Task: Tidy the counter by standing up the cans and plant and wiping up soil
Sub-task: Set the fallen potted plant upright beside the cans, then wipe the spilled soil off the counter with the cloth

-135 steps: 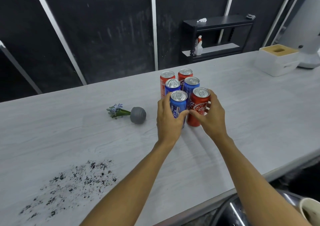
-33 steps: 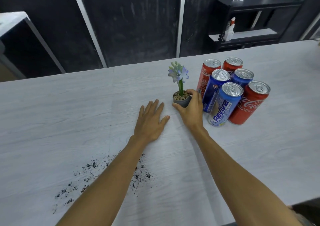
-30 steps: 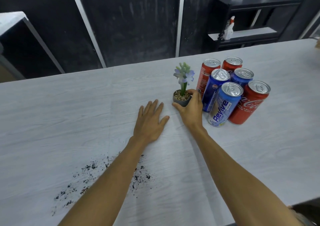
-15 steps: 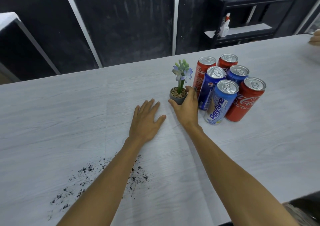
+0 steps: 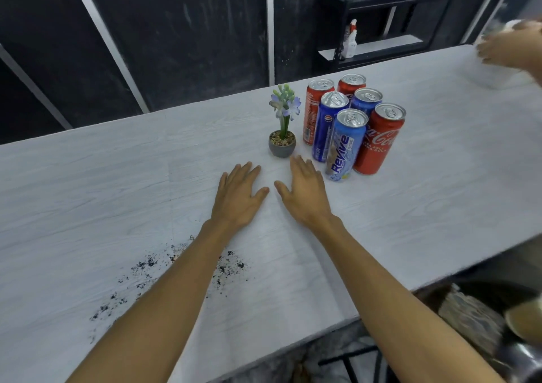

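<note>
Both hands are laid flat and relaxed on the pale wood-grain desk (image 5: pixel 440 206), the left hand (image 5: pixel 239 195) and right hand (image 5: pixel 305 192) side by side with fingers straight and nothing held. Just beyond the right fingertips, the small grey pot with a purple-flowered plant (image 5: pixel 282 145) is seen upright, beside six tall red and blue drink cans (image 5: pixel 346 136) standing in a tight cluster. The scattered dark soil (image 5: pixel 145 265) is left nearer the front edge, partly hidden under the left forearm. It is judged light, loose and easily smeared; it cannot be pinched up and is better gathered inward with a cloth.
</note>
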`<action>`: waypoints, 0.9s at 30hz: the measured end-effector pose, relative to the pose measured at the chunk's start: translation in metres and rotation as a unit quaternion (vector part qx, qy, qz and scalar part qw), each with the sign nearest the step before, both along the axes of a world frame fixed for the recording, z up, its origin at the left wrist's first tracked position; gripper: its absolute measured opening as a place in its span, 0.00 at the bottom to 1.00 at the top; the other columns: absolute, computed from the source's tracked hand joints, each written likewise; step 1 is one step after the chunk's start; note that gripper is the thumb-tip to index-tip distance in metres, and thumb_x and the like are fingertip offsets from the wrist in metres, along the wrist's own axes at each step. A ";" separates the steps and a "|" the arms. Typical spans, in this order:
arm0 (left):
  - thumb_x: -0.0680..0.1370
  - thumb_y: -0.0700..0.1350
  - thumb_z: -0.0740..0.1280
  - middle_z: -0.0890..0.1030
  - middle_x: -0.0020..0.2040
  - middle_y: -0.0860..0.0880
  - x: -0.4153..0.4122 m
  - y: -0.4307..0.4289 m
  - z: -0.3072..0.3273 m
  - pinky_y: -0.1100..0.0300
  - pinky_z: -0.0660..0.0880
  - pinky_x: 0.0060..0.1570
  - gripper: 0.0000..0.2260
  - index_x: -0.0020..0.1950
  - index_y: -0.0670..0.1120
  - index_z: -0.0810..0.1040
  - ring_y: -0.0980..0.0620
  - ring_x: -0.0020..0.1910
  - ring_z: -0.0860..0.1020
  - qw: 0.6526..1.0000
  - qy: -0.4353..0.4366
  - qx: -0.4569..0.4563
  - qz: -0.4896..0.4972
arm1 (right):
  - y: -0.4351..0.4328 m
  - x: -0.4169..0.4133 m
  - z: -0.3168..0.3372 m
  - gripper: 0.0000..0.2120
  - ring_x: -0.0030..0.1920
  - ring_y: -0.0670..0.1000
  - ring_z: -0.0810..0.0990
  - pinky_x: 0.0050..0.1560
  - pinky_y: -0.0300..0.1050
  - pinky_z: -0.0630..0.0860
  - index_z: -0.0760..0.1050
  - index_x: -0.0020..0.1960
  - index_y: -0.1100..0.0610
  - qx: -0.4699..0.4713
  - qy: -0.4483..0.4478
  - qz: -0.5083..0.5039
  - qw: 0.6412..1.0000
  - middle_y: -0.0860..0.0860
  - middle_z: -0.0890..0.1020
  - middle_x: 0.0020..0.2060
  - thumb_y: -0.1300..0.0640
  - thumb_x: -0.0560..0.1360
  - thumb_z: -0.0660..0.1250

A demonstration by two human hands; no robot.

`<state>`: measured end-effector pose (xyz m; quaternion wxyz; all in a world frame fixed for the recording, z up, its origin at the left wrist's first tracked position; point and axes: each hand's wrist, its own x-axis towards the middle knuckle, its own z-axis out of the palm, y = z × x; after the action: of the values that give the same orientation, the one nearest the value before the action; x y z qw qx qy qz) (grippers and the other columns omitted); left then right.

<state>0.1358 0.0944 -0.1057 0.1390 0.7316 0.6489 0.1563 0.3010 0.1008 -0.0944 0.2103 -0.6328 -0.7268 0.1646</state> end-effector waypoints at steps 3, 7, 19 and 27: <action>0.82 0.57 0.55 0.54 0.79 0.52 0.006 -0.016 0.003 0.53 0.41 0.75 0.25 0.78 0.55 0.56 0.53 0.78 0.48 0.999 0.009 0.007 -0.030 | -0.027 0.007 0.000 0.30 0.78 0.56 0.46 0.75 0.60 0.46 0.51 0.78 0.54 -0.016 -0.074 -0.006 0.997 0.55 0.51 0.78 0.43 0.81 0.54; 0.82 0.57 0.55 0.54 0.79 0.52 0.019 -0.039 0.008 0.53 0.41 0.75 0.24 0.77 0.57 0.57 0.52 0.78 0.48 0.997 0.017 0.003 -0.071 | -0.069 0.019 0.001 0.29 0.78 0.57 0.43 0.74 0.62 0.42 0.51 0.78 0.51 -0.036 -0.134 -0.020 0.990 0.54 0.49 0.78 0.42 0.81 0.51; 0.83 0.55 0.53 0.52 0.79 0.52 0.097 -0.123 0.013 0.52 0.40 0.75 0.23 0.78 0.55 0.55 0.51 0.78 0.47 0.968 0.047 0.040 -0.242 | -0.195 0.076 -0.006 0.27 0.77 0.58 0.44 0.74 0.63 0.44 0.54 0.77 0.53 -0.037 -0.145 -0.130 0.980 0.54 0.54 0.77 0.42 0.82 0.48; 0.83 0.52 0.55 0.54 0.79 0.49 0.171 -0.182 -0.004 0.54 0.39 0.74 0.23 0.78 0.50 0.57 0.49 0.78 0.48 0.911 0.013 0.099 -0.399 | -0.293 0.133 -0.019 0.27 0.77 0.58 0.49 0.74 0.62 0.48 0.58 0.76 0.54 -0.004 -0.116 -0.248 0.962 0.55 0.57 0.77 0.44 0.81 0.52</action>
<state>0.3071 -0.0873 -0.1096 0.1084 0.9416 0.2859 0.1413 0.4343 -0.1923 -0.1137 0.1563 -0.8089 -0.5657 0.0359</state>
